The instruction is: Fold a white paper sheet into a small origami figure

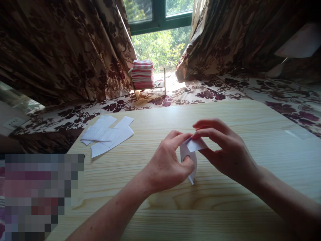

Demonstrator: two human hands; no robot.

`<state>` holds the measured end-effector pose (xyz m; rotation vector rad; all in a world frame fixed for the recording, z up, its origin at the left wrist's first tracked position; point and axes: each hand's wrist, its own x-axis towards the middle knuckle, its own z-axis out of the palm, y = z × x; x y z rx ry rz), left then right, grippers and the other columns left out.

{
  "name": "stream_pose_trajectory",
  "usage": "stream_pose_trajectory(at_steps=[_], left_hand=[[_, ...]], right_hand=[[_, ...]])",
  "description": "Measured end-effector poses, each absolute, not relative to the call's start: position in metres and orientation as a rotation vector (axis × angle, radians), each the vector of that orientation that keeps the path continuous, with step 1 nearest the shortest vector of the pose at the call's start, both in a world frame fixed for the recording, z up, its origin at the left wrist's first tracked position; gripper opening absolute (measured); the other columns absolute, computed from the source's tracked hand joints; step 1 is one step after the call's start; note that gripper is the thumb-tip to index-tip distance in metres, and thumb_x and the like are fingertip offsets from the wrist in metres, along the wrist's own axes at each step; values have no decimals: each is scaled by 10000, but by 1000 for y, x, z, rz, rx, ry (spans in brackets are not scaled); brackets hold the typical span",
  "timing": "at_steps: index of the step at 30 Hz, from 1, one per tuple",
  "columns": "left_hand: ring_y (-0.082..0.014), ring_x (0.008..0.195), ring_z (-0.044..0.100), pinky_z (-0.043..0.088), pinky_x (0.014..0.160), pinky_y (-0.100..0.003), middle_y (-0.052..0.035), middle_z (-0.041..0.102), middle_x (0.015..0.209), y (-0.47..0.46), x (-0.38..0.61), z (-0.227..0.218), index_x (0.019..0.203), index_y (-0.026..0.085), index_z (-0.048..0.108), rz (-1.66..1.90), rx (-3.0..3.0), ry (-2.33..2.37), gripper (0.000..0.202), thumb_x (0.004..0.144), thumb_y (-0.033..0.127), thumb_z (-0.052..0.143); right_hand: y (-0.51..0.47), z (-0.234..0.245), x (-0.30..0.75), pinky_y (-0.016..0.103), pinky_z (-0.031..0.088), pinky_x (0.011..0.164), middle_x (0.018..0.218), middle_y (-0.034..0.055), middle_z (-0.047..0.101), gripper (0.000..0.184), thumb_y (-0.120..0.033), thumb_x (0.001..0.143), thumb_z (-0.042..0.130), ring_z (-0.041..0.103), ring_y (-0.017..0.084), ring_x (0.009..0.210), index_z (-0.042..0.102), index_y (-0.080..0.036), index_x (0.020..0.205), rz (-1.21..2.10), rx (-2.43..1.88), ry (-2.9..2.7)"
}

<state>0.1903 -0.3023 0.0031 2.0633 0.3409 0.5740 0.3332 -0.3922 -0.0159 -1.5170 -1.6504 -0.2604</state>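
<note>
A small piece of white paper is between my two hands, above the middle of the table. My left hand is closed on it, with the thumb pressed against its lower part and the index finger at its top edge. The paper's upper flap is bent over toward the right. On that flap, my right hand pinches the paper, index fingertip on top and thumb mostly hidden beneath. A narrow lower end of the paper points down toward the tabletop.
Several loose white paper strips lie overlapping at the left of the wooden table. Behind it, a small rack holds a stack of folded red-and-white cloths on flowered fabric. A lamp stands at the far right.
</note>
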Motion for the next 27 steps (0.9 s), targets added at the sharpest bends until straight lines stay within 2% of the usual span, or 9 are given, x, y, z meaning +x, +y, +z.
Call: stream_pose_trajectory(at_steps=[6, 9, 12, 16, 21, 24, 27], left_hand=[[-158, 827, 574, 447, 750, -266, -52, 618, 869, -308, 195, -3, 983, 160, 683, 650, 1993, 513, 299, 790, 67, 475], [-155, 797, 574, 437, 705, -257, -49, 639, 852, -307, 197, -7, 931, 174, 710, 650, 1857, 592, 264, 824, 131, 473], [-153, 727, 569, 427, 616, -240, -51, 660, 827, -304, 199, -9, 934, 160, 713, 614, 1601, 698, 246, 814, 205, 503], [-130, 594, 530, 390, 527, -217, -22, 634, 644, -302, 200, -8, 917, 138, 714, 579, 1380, 771, 244, 768, 244, 552], [-103, 546, 484, 360, 497, -201, -4, 602, 593, -302, 202, -9, 827, 132, 720, 573, 1352, 764, 208, 715, 278, 621], [-106, 536, 490, 359, 493, -207, 1, 588, 568, -300, 202, -12, 754, 130, 699, 578, 1239, 776, 178, 691, 286, 639], [-111, 535, 513, 378, 496, -212, 5, 593, 574, -298, 202, -12, 718, 135, 661, 585, 1057, 784, 152, 656, 274, 664]], right_hand=[[-392, -19, 331, 360, 518, 729, 1024, 95, 573, 140, -121, 833, 549, 586, 207, 910, 563, -206, 943, -231, -1541, -1668], [-391, -22, 329, 375, 522, 744, 1079, 112, 568, 262, -130, 806, 573, 575, 233, 961, 534, -190, 1058, -247, -1595, -1639], [-390, -24, 327, 387, 528, 722, 1114, 117, 561, 365, -155, 778, 591, 591, 240, 928, 480, -185, 1124, -247, -1693, -1551], [-390, -25, 325, 377, 526, 642, 1085, 108, 583, 260, -231, 781, 590, 618, 243, 844, 510, -188, 1025, -255, -1801, -1509], [-391, -22, 324, 344, 507, 550, 1058, 103, 597, 79, -248, 808, 554, 625, 214, 730, 552, -184, 854, -265, -1815, -1538], [-392, -19, 323, 354, 512, 568, 1052, 113, 590, 92, -264, 801, 566, 626, 238, 791, 559, -181, 839, -289, -1784, -1542], [-392, -17, 322, 384, 524, 628, 1056, 128, 575, 180, -304, 771, 615, 615, 268, 875, 558, -174, 882, -285, -1727, -1600]])
